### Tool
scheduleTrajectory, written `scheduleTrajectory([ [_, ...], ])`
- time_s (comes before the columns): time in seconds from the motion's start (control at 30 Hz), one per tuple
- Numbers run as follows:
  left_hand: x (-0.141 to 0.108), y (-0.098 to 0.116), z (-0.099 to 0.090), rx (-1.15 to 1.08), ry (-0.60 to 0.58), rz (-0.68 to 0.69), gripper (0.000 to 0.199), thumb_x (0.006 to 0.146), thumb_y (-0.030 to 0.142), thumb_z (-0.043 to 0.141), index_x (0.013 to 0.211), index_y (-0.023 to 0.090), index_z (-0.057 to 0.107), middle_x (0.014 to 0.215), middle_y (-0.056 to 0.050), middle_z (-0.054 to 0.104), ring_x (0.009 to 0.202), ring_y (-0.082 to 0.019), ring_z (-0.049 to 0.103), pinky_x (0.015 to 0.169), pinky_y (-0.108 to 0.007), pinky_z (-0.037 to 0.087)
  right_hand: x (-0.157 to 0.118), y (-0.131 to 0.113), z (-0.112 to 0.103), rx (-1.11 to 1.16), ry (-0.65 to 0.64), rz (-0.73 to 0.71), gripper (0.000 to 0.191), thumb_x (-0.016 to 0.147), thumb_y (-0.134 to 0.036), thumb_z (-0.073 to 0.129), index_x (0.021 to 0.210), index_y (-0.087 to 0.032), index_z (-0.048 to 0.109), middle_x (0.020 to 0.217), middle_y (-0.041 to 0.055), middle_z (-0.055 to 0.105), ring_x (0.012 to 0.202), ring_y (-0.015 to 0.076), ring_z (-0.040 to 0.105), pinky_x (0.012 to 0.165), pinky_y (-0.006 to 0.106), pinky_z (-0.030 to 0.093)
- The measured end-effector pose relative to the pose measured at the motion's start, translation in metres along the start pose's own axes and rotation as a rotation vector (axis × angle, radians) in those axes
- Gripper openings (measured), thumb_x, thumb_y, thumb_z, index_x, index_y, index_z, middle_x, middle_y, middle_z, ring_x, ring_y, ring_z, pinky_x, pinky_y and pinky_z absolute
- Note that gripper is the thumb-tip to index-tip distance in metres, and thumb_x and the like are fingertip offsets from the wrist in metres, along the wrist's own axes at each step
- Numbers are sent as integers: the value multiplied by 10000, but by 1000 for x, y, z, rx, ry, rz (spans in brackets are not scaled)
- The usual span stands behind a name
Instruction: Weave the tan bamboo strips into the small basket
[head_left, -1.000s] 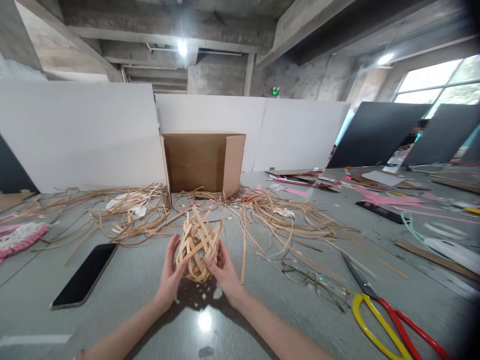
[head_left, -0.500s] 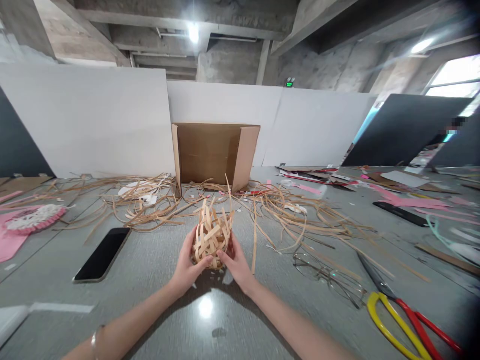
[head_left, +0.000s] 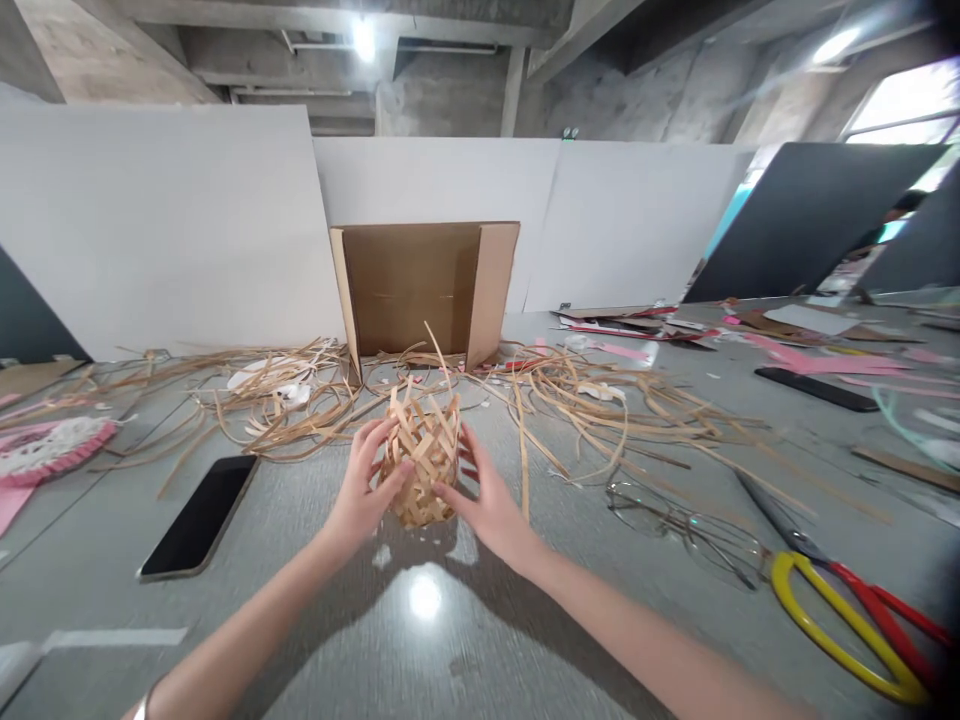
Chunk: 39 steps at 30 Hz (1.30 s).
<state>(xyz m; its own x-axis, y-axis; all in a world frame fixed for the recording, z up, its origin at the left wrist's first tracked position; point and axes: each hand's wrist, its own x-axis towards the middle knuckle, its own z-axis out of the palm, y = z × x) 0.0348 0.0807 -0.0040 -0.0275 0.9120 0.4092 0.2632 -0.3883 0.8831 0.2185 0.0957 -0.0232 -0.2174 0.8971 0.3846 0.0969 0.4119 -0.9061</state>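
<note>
A small basket (head_left: 424, 462) woven from pale flat strips stands in the middle of the grey table, its strip ends sticking up round the top and one long strip rising above the rest. My left hand (head_left: 367, 487) curves round its left side, thumb on the front. On the right side, my right hand (head_left: 484, 492) touches it with the thumb on the front and the other fingers spread along the wall. Both hands hold the basket between them. The far side of the basket is hidden.
Behind stands an open cardboard box (head_left: 491, 295). Loose strips lie in heaps left (head_left: 300, 425) and right (head_left: 570, 400). A phone (head_left: 201, 515) rests at left. Eyeglasses (head_left: 686, 530) and scissors with red and yellow handles (head_left: 840, 620) lie at right. White panels (head_left: 165, 230) close off the back.
My fingers have moved higher up the basket's sides and spread a little, the right hand's most. The basket sits more upright. The whole view has shifted slightly.
</note>
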Motion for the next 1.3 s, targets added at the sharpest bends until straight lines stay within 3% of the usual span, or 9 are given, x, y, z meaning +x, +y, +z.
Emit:
scheduleTrajectory([
  [0.13, 11, 4, -10, 123, -55, 27, 355, 827, 404, 591, 1157, 275, 569, 1337, -91, 413, 1262, -272, 418, 924, -409, 477, 12, -13, -10, -310, -24, -251, 640, 824, -366, 651, 1399, -352, 369, 1477, 90, 347, 1381, 291, 322, 1121, 546, 273],
  [0.2, 16, 8, -12, 122, -75, 27, 359, 798, 387, 633, 1135, 276, 578, 1331, -79, 414, 1263, -260, 421, 932, -387, 474, 19, -21, -14, -397, -9, -327, 552, 851, -318, 619, 1362, -366, 415, 1459, 91, 326, 1340, 291, 370, 1093, 553, 314],
  [0.27, 21, 13, -13, 110, -96, 8, 406, 745, 370, 693, 1124, 277, 581, 1332, -69, 413, 1260, -256, 430, 953, -381, 463, 26, -29, -17, -469, -6, -378, 502, 856, -278, 614, 1325, -367, 458, 1342, 95, 405, 1222, 274, 471, 1035, 542, 387],
  [0.37, 32, 21, -11, 61, -125, -29, 425, 687, 339, 747, 1074, 239, 599, 1322, -87, 448, 1238, -272, 459, 948, -387, 466, 35, -40, -19, -558, -123, -445, 442, 833, -235, 639, 1253, -329, 538, 1114, 81, 499, 1039, 236, 546, 924, 466, 485],
  [0.6, 58, 36, -6, -139, -378, -94, 356, 698, 284, 754, 1029, 216, 641, 1171, -58, 640, 1092, -224, 583, 958, -379, 445, 46, -62, -31, -713, -250, -399, 380, 802, -257, 630, 1173, -263, 550, 1047, 68, 595, 937, 224, 604, 808, 387, 514],
  [0.83, 56, 30, -9, -288, -377, -167, 398, 680, 293, 782, 1051, 205, 667, 1155, -70, 673, 1092, -246, 612, 951, -402, 465, 45, -66, -32, -695, -242, -375, 313, 783, -254, 611, 1088, -242, 545, 1066, 44, 650, 942, 214, 624, 810, 367, 485],
  [0.97, 49, 31, -14, -243, -365, -242, 424, 708, 349, 756, 1097, 210, 662, 1142, -78, 687, 1117, -266, 608, 969, -446, 458, 42, -65, -33, -685, -312, -390, 309, 793, -240, 615, 1096, -251, 558, 1076, 41, 642, 986, 218, 617, 850, 381, 478],
  [1.1, 44, 37, -18, -103, -391, -179, 318, 732, 356, 725, 1019, 220, 699, 1159, -61, 681, 1194, -271, 559, 1038, -461, 400, 39, -60, -31, -772, -280, -498, 334, 827, -317, 642, 1149, -259, 576, 1192, 93, 572, 1064, 254, 588, 892, 429, 467],
  [1.3, 41, 39, -16, -49, -409, -148, 249, 788, 383, 664, 966, 214, 705, 1173, -60, 672, 1180, -262, 566, 1044, -439, 394, 34, -62, -27, -904, -190, -616, 184, 824, -310, 667, 979, -216, 636, 1167, 106, 580, 1046, 276, 581, 865, 459, 440],
])
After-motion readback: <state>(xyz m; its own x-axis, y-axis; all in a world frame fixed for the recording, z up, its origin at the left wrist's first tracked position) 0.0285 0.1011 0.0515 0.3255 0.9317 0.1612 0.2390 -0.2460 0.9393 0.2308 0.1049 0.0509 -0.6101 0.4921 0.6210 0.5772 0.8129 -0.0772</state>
